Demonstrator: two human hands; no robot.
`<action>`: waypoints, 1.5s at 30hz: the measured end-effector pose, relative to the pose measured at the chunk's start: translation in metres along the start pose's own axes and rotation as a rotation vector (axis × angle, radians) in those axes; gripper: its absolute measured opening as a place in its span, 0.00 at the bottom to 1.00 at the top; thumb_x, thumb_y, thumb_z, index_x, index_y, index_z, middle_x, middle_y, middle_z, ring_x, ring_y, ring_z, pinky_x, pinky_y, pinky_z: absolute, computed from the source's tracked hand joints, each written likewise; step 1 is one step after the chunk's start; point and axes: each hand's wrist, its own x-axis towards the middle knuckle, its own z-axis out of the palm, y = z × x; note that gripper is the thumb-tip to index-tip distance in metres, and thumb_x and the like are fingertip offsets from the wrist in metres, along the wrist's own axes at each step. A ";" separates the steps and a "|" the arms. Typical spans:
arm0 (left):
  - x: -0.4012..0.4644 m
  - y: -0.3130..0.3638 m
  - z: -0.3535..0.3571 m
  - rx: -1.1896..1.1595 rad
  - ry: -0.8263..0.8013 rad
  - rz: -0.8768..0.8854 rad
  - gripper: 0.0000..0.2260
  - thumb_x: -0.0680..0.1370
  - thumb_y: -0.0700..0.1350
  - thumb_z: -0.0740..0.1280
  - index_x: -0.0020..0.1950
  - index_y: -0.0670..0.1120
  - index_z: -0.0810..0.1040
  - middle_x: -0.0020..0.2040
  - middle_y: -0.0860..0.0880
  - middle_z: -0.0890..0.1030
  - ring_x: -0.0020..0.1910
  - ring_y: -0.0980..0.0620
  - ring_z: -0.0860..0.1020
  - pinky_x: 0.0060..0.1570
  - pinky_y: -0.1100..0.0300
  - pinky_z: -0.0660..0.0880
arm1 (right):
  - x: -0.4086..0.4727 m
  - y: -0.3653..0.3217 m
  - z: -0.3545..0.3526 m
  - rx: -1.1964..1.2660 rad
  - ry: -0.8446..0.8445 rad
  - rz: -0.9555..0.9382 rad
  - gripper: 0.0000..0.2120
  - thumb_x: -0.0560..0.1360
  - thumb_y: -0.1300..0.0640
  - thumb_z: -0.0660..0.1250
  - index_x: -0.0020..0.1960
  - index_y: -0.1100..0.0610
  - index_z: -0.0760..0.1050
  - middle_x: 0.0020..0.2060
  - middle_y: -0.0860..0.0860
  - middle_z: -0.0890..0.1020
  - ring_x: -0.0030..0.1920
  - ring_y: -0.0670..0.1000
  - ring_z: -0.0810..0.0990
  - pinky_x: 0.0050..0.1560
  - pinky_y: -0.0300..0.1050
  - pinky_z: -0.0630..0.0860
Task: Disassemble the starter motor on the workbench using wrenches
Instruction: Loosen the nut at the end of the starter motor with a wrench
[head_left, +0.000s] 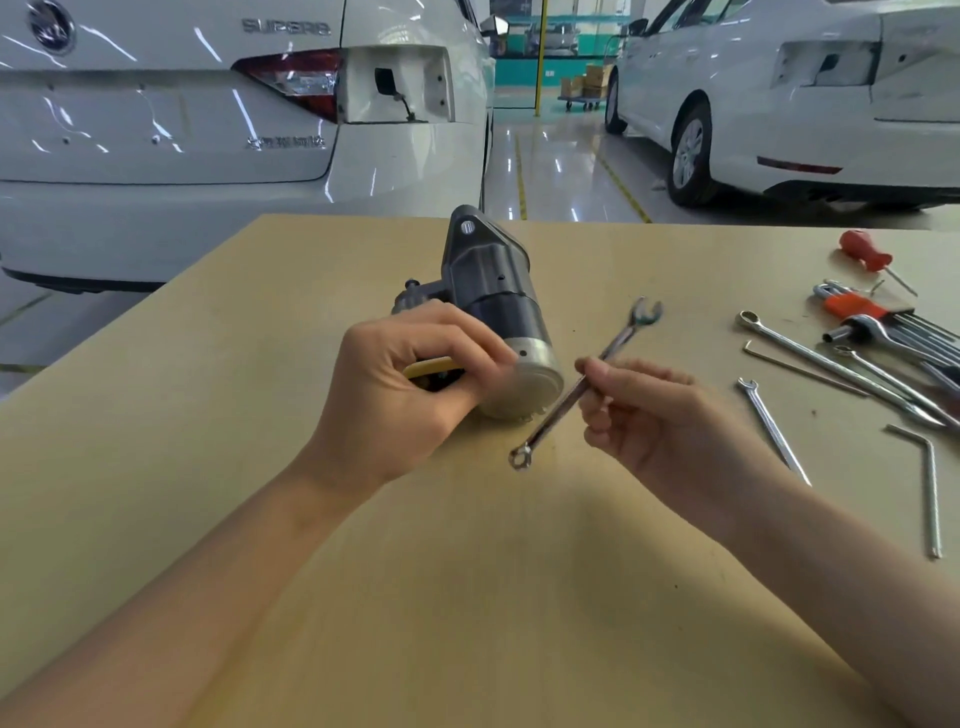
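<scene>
Hands: left hand (410, 384) curled over the starter motor's near end, steadying it; right hand (649, 415) pinching a combination wrench (582, 387) mid-shaft, clear of the motor.
Surface: tan workbench surface (467, 597), with white cars parked behind it.
Starter motor: starter motor (498, 306) lies on its side mid-surface, silver end cap facing the person, mounting flange at the far end.
Yellow part: something yellow (428, 366) shows under the left fingers; cannot tell what.
Spare tools: wrenches, hex keys (883, 332) and a red-handled screwdriver (865, 252) lie at right.
Progress: housing looks whole, no removed parts visible; judged barely begun, wrench not yet on a fastener.
</scene>
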 end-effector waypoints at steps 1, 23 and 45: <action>0.000 0.000 0.000 0.011 0.007 -0.005 0.10 0.70 0.29 0.72 0.36 0.45 0.82 0.41 0.50 0.83 0.42 0.53 0.81 0.46 0.66 0.74 | 0.000 0.001 0.001 -0.031 0.004 -0.036 0.07 0.64 0.55 0.73 0.38 0.58 0.82 0.30 0.53 0.80 0.28 0.47 0.76 0.31 0.38 0.75; -0.003 -0.013 0.002 0.156 -0.162 -0.195 0.22 0.67 0.53 0.74 0.61 0.57 0.77 0.66 0.58 0.75 0.69 0.59 0.69 0.71 0.44 0.63 | -0.006 0.006 0.012 0.026 0.317 -0.176 0.09 0.78 0.58 0.63 0.45 0.64 0.75 0.36 0.61 0.84 0.35 0.56 0.83 0.36 0.43 0.79; 0.007 -0.027 -0.022 -0.343 -0.104 -0.332 0.18 0.67 0.39 0.68 0.53 0.53 0.81 0.52 0.55 0.84 0.56 0.55 0.79 0.57 0.58 0.73 | 0.011 -0.013 0.080 -1.169 0.131 -0.740 0.02 0.73 0.58 0.70 0.43 0.55 0.81 0.30 0.42 0.75 0.33 0.44 0.71 0.35 0.41 0.68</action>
